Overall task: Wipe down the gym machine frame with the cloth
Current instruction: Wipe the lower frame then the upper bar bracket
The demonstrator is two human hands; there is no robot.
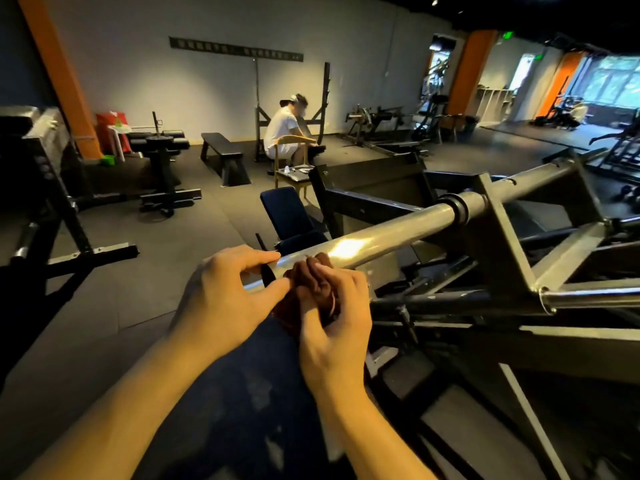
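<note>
Right hand (332, 313) bunches the cloth (308, 280) on the bar (391, 237) — left hand (225, 296) pinches bar alongside.

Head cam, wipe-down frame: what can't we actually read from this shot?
All head view.
- Brown cloth: mostly hidden, bunched in the right hand; size and fold unknown.
- Left hand: covers the near end of the silver bar; whether it grips bar or cloth is unclear.
- Machine frame base: dark, cut off by right and bottom edges.
- Items on the wooden chair: too small.
</note>
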